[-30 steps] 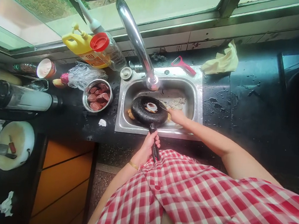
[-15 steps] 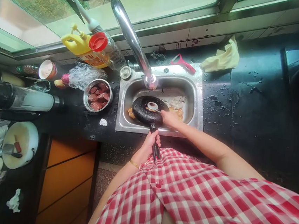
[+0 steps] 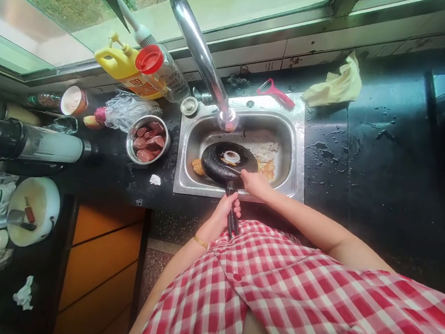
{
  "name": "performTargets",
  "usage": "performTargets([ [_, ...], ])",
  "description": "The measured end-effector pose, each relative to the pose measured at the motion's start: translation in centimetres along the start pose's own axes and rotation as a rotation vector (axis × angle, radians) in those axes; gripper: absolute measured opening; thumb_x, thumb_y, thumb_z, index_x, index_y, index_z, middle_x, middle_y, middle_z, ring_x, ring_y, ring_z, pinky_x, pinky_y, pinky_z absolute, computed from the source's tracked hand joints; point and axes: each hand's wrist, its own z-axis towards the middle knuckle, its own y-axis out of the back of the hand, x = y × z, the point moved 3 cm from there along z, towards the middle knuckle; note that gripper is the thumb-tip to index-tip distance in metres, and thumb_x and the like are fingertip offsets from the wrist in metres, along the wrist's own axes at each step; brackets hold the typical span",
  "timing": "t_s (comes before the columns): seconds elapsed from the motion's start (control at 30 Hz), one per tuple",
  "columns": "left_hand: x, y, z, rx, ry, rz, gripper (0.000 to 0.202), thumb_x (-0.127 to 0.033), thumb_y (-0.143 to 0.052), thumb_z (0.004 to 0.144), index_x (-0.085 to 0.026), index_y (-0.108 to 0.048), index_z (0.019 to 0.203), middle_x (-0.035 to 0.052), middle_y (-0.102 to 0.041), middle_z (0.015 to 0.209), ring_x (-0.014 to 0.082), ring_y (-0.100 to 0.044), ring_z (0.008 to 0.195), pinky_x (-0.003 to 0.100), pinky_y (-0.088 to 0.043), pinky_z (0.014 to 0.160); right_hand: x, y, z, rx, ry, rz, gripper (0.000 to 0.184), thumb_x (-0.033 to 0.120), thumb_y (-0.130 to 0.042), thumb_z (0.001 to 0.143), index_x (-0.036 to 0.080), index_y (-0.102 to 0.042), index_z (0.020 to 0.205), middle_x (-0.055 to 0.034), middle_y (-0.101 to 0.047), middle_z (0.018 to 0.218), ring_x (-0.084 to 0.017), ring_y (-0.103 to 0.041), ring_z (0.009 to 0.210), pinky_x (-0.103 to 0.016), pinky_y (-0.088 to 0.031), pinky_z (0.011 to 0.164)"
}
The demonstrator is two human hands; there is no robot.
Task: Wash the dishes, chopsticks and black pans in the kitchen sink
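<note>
A black frying pan (image 3: 215, 162) is held bottom up over the steel sink (image 3: 289, 125), with a pale round patch at the middle of its base. My left hand (image 3: 226, 209) is wrapped round the pan's black handle at the sink's front edge. At the pan's right side, my right hand (image 3: 255, 184) is closed, its fingertips against the base. A thin light-coloured tool (image 3: 233, 168) sticks out from those fingers across the base; its kind is too small to make out. Soft pale scraps (image 3: 267, 151) and a tan scouring pad or similar lump (image 3: 198, 167) lie in the basin.
The chrome faucet (image 3: 203, 44) arches over the basin. A red peeler (image 3: 277, 93) and a yellow cloth (image 3: 336, 84) lie behind it. To the left stand a bowl of dark red meat (image 3: 147, 141), a red-lidded jar (image 3: 168, 75), a yellow jug (image 3: 118, 65) and a knife on a round chopping board (image 3: 46, 197).
My right hand has slid slightly down and toward the front along the pan's base. The pan stays over the sink in my left hand. The whole view has shifted a little.
</note>
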Motion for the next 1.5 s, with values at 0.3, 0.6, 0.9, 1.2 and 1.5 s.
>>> performTargets([
  [0.3,-1.3,-0.8,-0.1,0.073,0.177,-0.291,0.032,-0.031,-0.049,0.093,-0.018,-0.036,0.066,-0.0082,-0.031,0.050,0.0014,-0.025,0.034,0.012,-0.027,0.032,1.1,-1.7,-0.8,-0.021,-0.012,0.007,0.041,0.033,-0.018,0.100,0.017,-0.050,0.119,-0.0146,-0.070,0.097,-0.025,-0.066,0.087,-0.029,-0.042,0.069],
  [0.6,-2.9,-1.8,0.0,0.086,0.189,-0.419,0.037,-0.031,-0.048,0.094,-0.017,-0.036,0.062,-0.0076,-0.029,0.050,0.0012,-0.025,0.034,0.012,-0.028,0.032,-1.2,-0.2,1.1,-0.123,-0.220,0.053,0.039,0.028,-0.020,0.099,0.015,-0.052,0.118,-0.0158,-0.069,0.096,-0.025,-0.065,0.087,-0.030,-0.041,0.070],
  [0.9,-2.9,-2.1,-0.4,0.125,0.204,-0.476,0.041,-0.031,-0.035,0.099,-0.016,-0.039,0.061,-0.0072,-0.028,0.049,0.0015,-0.029,0.033,0.011,-0.027,0.032,-2.5,0.4,0.8,-0.056,-0.259,0.047,0.037,0.020,-0.029,0.094,0.015,-0.050,0.124,-0.0164,-0.068,0.100,-0.026,-0.064,0.089,-0.032,-0.043,0.072],
  [1.2,-3.2,-1.8,-0.4,0.165,0.156,-0.493,0.037,-0.028,-0.033,0.099,-0.014,-0.052,0.072,-0.0067,-0.030,0.051,0.0020,-0.029,0.033,0.011,-0.027,0.032,-2.4,1.1,0.8,-0.071,-0.190,0.024,0.034,0.018,-0.032,0.093,0.013,-0.052,0.119,-0.0166,-0.069,0.096,-0.026,-0.065,0.088,-0.031,-0.043,0.068],
  [1.5,-3.3,-1.8,-0.3,0.138,0.153,-0.456,0.034,-0.028,-0.037,0.098,-0.014,-0.055,0.073,-0.0070,-0.028,0.051,0.0021,-0.027,0.034,0.011,-0.026,0.032,-0.8,0.8,0.6,-0.113,-0.109,-0.019,0.032,0.019,-0.032,0.093,0.016,-0.053,0.117,-0.0148,-0.070,0.097,-0.023,-0.066,0.086,-0.028,-0.041,0.069],
])
